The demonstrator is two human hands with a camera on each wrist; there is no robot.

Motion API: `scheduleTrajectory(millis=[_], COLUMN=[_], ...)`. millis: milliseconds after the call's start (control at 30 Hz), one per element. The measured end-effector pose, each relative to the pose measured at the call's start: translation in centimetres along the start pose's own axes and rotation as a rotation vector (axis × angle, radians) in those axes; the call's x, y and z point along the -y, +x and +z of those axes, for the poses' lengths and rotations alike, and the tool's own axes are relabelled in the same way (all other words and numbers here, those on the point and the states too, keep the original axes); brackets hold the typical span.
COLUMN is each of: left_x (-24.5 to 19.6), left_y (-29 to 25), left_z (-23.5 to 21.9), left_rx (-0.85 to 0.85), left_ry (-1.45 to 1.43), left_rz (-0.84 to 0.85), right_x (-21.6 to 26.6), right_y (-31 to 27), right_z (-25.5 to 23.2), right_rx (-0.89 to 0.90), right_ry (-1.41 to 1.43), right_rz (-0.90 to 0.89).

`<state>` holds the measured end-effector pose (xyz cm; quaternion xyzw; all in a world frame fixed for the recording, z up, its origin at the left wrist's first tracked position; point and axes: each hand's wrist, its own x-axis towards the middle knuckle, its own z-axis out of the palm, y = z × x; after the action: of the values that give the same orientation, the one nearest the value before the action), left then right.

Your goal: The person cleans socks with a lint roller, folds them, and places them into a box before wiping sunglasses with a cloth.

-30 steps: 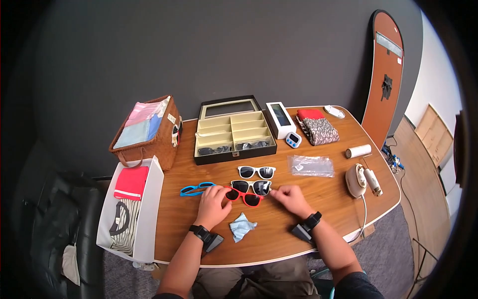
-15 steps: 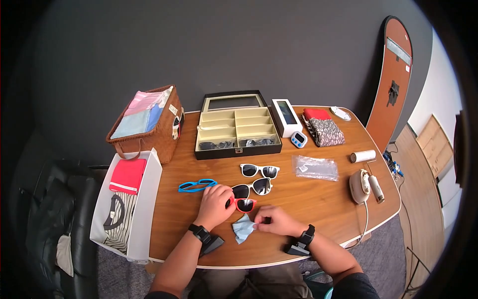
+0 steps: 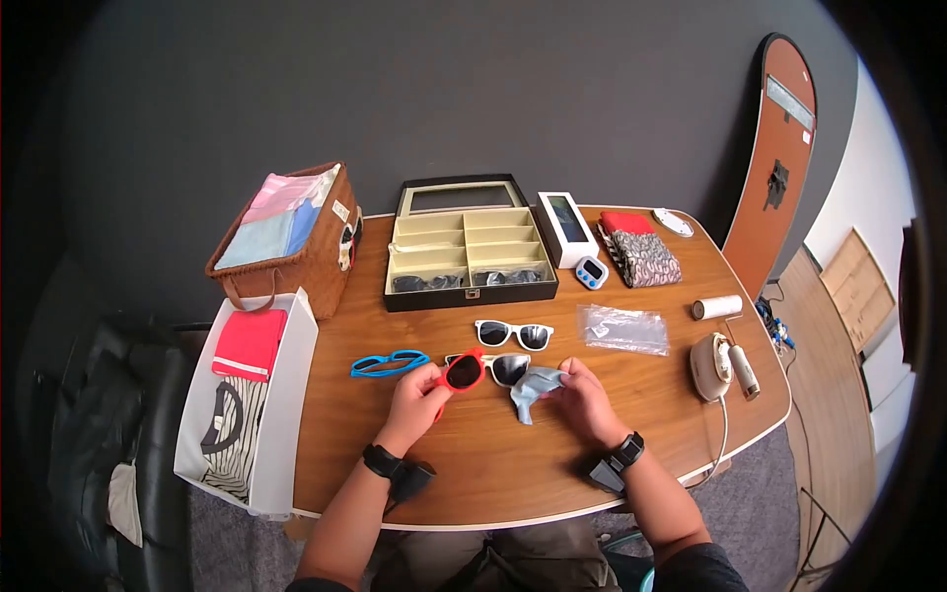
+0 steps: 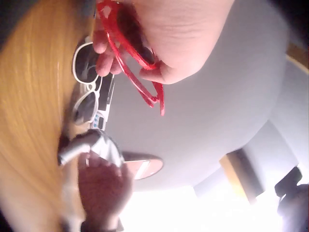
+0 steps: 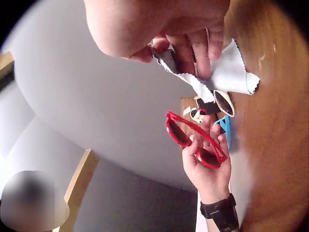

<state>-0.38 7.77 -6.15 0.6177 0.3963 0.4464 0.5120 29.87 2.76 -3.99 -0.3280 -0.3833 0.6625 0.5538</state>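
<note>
My left hand (image 3: pixel 407 409) holds a pair of red sunglasses (image 3: pixel 464 372) raised off the table, thumb and fingers pinching one side of the frame. In the right wrist view the red sunglasses (image 5: pixel 208 157) tilt, with their lenses dark. A light blue cleaning cloth (image 3: pixel 534 389) is pinched in my right hand (image 3: pixel 590 407), its loose corner hanging down. Behind the cloth and the red frame lie pale-framed sunglasses (image 3: pixel 510 370), partly hidden. White sunglasses (image 3: pixel 514 336) rest farther back, and blue glasses (image 3: pixel 390 364) lie left of my left hand.
An open black display case (image 3: pixel 473 296) with bagged sunglasses stands at the back. Left are a wicker basket (image 3: pixel 286 286) and a white bin (image 3: pixel 306 365) of clothes. Plastic sleeves (image 3: pixel 623 330), a timer (image 3: pixel 591 272), a lint roller (image 3: pixel 716 308) and a corded steamer (image 3: pixel 710 365) lie rightward.
My left hand has lifted the red sunglasses from the table. My right hand has taken up the cloth and raised it toward them, to the right of the lenses.
</note>
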Motion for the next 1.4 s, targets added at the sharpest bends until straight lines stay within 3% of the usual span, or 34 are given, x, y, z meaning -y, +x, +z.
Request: scheduleTrajectory(millis=[33,133,300,367,467,500,567,700,767,900,1100,1167,1200,1233,1300,1400], left_x=[-0.8,-3.4,-1.9,-2.4,-2.9,-2.6,-2.0,-2.1,-1.6,-1.5,-1.2,-1.3,-1.5,-1.8,-1.9,-1.8], left_y=[-0.1,-0.5,-1.2,-1.1,-1.1,-1.0,-1.1,-1.3,-1.1,-1.2,-1.1,-1.0,-1.1,-1.2,-1.1,-1.2], left_z=[0.0,-0.1,-0.1,0.2,0.8,0.8,1.0,1.5,1.6,1.6,1.5,1.5,1.5,1.5,1.5,1.6], left_rx=[-0.003,0.144,0.234,0.275,0.254,0.251,0.239,0.245,0.265,0.271,0.277,0.271,0.272,0.261,0.252,0.270], left_ry=[-0.001,-0.525,-0.607,-0.608,-0.849,-0.851,-0.741,-0.597,-0.550,-0.541,-0.535,-0.500,-0.499,-0.505,-0.511,-0.509], left_rz=[0.001,-0.226,-0.277,-0.265,-0.408,-0.411,-0.382,-0.366,-0.381,-0.370,-0.333,-0.355,-0.354,-0.354,-0.350,-0.347], right_x=[0.0,-0.5,0.6,1.3,0.9,0.7,1.2,0.7,0.4,-0.3,0.1,0.2,0.0,0.2,0.3,0.0], right_y=[0.2,0.7,0.3,0.2,0.6,0.5,0.1,0.4,0.4,0.5,0.5,0.5,0.8,1.1,1.6,1.9], right_z=[-0.2,-1.4,0.0,-0.4,-1.6,-1.6,-0.2,-1.0,-1.3,-1.6,-1.2,-1.6,-2.2,-3.1,-4.7,-6.3], right_rx=[0.000,0.052,0.039,0.116,0.198,0.196,-0.085,-0.124,-0.016,-0.028,-0.139,-0.328,-0.416,-0.439,-0.519,-0.530], right_ry=[0.028,0.003,0.033,0.162,0.152,0.152,-0.205,-0.496,-0.682,-0.651,-0.828,-1.016,-0.998,-0.769,-0.506,-0.409], right_rz=[-0.020,-0.052,-0.058,0.023,-0.005,0.000,0.001,-0.011,-0.052,-0.084,-0.054,-0.230,-0.372,-0.240,-0.230,-0.210])
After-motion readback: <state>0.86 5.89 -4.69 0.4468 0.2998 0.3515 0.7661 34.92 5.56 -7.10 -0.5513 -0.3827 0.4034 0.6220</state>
